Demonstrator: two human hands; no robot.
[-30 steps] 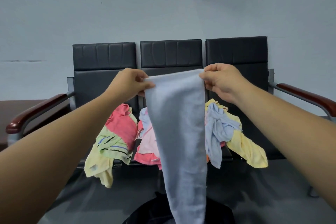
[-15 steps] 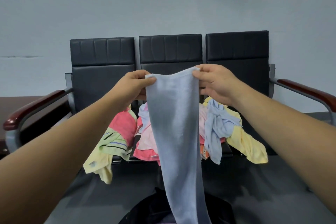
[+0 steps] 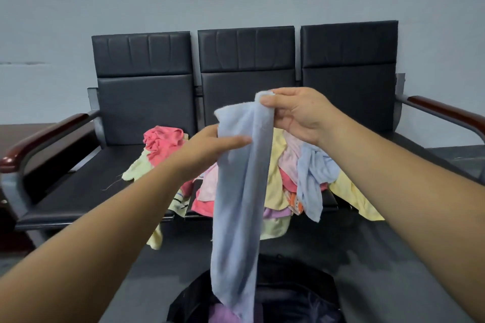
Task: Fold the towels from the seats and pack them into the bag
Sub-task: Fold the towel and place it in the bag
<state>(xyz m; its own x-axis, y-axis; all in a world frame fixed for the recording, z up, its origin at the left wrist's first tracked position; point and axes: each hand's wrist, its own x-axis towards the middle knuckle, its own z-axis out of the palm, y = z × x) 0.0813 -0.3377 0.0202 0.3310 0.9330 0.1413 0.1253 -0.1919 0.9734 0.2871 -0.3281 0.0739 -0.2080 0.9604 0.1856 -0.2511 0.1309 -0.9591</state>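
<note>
So the right hand [image 3: 296,118] is pinching the top end of the light blue towel [image 3: 241,191] between thumb and fingers. The towel hangs as a long narrow strip, and its bottom end dangles into the open mouth of the black bag [image 3: 288,294] on the floor in front of the seats [image 3: 78,186]. The left hand [image 3: 207,149] has its fingers laid straight across the strip just below the top, which looks like touching rather than gripping.

My worry is that one pinch carries the whole weight. If it slips mid-fold, the towel drops into the bag unfolded, right on the purple cloth [image 3: 223,312] already in there. The strip is also bunched near the top, so folding it over the left hand could come out crooked, and the dangling end might catch on the bag's rim. Also, the pile of towels [image 3: 278,165] hangs over the front edge of the middle seat, so a forearm brushing it could drag some onto the floor.
</note>
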